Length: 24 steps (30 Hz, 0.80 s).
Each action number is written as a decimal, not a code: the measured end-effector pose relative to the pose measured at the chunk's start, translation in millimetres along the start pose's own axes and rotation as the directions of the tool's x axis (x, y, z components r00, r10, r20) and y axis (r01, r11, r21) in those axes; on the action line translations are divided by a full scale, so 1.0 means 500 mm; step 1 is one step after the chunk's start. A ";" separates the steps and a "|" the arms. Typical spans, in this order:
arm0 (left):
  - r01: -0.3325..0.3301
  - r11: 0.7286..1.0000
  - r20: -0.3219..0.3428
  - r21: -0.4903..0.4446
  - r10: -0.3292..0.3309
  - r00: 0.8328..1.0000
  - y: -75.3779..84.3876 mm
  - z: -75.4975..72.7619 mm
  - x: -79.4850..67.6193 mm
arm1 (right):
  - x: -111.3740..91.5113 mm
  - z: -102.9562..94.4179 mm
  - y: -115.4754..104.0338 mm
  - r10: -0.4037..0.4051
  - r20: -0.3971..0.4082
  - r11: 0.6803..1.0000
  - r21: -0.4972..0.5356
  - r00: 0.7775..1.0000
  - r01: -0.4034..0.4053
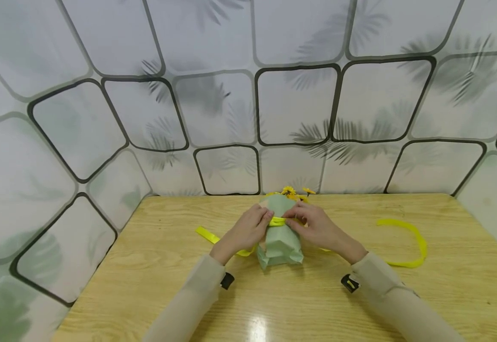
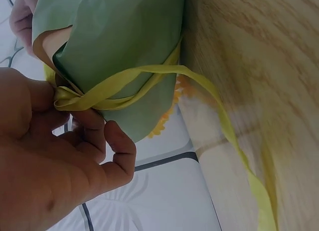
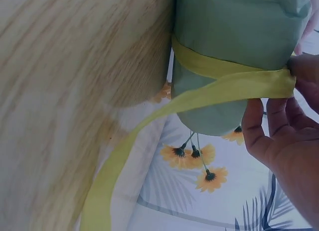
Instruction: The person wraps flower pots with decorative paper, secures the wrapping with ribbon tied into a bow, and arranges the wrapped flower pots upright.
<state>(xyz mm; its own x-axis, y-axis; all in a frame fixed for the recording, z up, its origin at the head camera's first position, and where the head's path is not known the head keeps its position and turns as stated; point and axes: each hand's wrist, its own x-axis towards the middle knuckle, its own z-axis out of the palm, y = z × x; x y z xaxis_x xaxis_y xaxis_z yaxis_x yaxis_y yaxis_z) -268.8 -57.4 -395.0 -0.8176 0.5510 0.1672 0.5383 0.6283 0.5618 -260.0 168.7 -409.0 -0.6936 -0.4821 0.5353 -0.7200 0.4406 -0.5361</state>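
A bouquet wrapped in pale green paper [image 1: 279, 242] lies on the table, its orange-yellow flowers [image 3: 210, 177] pointing toward the back wall. Yellow ribbon [image 1: 277, 222] goes around the paper, with loose tails running off to both sides. On the bouquet's left side, my left hand [image 1: 247, 230] pinches the ribbon where it gathers in a small loop [image 2: 67, 99]. From the right, my right hand [image 1: 317, 229] holds the ribbon [image 3: 239, 86] between thumb and fingers against the wrapping. Part of the right thumb is cut off in the right wrist view.
The wooden table [image 1: 154, 289] meets a patterned wall covering [image 1: 227, 114] at the back. One ribbon tail [image 1: 207, 234] extends left on the tabletop; a longer curved ribbon length [image 1: 421, 244] lies at the right. Black wrist devices [image 1: 350, 283] sit at both cuffs.
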 end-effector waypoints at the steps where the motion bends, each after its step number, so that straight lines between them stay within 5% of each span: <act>1: 0.006 1.000 0.006 -0.006 -0.005 1.000 0.001 0.000 0.001 | 0.000 -0.001 0.000 0.006 0.004 1.000 -0.002 1.000 -0.006; 16: 0.025 0.999 0.005 -0.034 -0.025 1.000 -0.001 0.002 0.004 | -0.004 -0.002 -0.004 0.062 0.040 0.998 -0.009 0.997 -0.062; 24: 0.028 0.995 -0.004 -0.092 -0.028 1.000 -0.006 -0.005 -0.002 | 0.000 -0.001 -0.001 0.016 0.012 1.000 0.018 1.000 -0.016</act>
<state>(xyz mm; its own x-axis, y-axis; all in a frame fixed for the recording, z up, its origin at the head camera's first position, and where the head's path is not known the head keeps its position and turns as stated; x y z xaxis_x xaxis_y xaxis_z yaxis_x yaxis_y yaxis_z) -270.2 -60.9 -394.9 -0.8333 0.5308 0.1544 0.4942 0.5904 0.6381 -259.8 169.0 -408.3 -0.7044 -0.4839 0.5193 -0.7085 0.4346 -0.5561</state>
